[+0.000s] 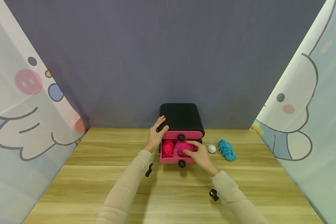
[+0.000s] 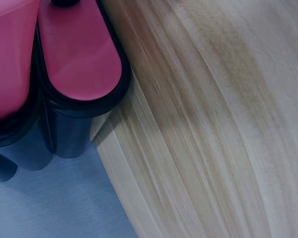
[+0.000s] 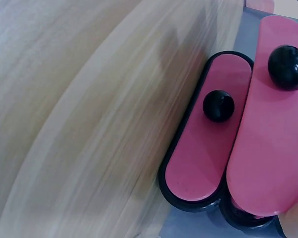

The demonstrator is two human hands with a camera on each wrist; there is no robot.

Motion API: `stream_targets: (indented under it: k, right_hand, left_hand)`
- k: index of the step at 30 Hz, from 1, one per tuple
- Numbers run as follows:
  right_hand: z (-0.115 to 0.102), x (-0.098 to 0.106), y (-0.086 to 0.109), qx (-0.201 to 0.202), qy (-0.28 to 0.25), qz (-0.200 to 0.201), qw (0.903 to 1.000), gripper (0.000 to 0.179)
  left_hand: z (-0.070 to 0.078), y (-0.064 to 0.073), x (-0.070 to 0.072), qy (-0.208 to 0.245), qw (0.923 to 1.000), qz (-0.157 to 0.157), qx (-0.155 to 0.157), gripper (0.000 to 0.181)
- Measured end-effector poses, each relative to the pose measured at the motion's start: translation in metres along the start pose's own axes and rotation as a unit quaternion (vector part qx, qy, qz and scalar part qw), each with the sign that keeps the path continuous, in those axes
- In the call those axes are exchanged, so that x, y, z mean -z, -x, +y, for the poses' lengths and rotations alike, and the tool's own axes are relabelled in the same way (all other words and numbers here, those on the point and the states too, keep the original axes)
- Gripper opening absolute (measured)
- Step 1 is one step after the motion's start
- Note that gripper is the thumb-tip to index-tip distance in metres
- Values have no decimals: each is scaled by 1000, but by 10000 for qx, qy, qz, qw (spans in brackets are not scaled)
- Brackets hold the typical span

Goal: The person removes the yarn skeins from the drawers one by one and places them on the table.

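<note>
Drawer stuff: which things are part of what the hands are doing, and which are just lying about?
Part of the job:
- left hand, on the box
- right hand, at the pink yarn
- open drawer
- red yarn, inside it

Maybe just lying about, untouched:
- blue yarn
- white ball

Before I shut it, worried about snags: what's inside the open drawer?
Red yarn, and pink yarn the right hand pinches. The covered back of the drawer can't be seen.

drawer [image 1: 170, 161] juts fwd, gap btwn sleeves [image 1: 128, 183]
</note>
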State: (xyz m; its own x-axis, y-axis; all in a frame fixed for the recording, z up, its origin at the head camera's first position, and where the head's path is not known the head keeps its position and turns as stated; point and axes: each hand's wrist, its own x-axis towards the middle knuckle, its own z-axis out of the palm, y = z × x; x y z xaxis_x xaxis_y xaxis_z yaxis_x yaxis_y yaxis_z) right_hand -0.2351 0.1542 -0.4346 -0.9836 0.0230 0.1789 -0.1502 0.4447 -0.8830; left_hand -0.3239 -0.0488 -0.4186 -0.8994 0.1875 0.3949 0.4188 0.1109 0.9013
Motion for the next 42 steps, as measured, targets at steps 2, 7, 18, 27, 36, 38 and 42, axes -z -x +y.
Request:
stream_targets:
  k: [2,7,18,27,36,38,42]
  right_hand:
    - [-6,4,4,-31,-53,-16,10000,41]
    - [-9,12,7,-94,1,-1,10000,42]
    - [-6,30,15,-130,237,64,9996,42]
    - [-5,53,23,-81,245,84,9996,46]
    - [18,80,28,-524,107,345,9980,51]
    - [23,85,28,-564,116,409,9975,51]
    - [32,97,30,-590,260,602,9961,52]
  left_hand:
    - [1,0,0,41,10000,-47,-56,51]
    - [-8,-3,-2,48,9997,3,-240,51]
    - [2,4,1,160,9999,-55,13,52]
    - [24,12,3,75,9998,-151,134,51]
    - [23,11,0,92,9997,-243,46,52]
    - [24,10,0,95,9997,-218,30,52]
    - [25,10,0,129,9997,-182,-3,52]
